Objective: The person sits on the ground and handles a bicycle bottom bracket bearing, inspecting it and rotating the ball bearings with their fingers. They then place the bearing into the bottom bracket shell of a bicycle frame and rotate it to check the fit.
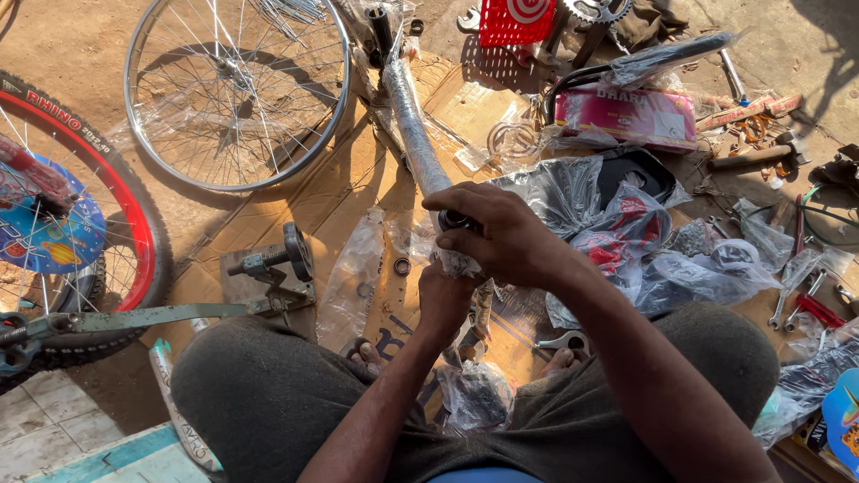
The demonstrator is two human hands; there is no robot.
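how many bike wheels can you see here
2. A bare silver spoked rim lies on the cardboard at upper left; a wheel with black tyre and red rim sits at the left edge, partly cut off. More may be hidden out of frame.

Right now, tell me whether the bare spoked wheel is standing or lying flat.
Lying flat: the bare spoked wheel rests on the cardboard, its whole rim visible from above.
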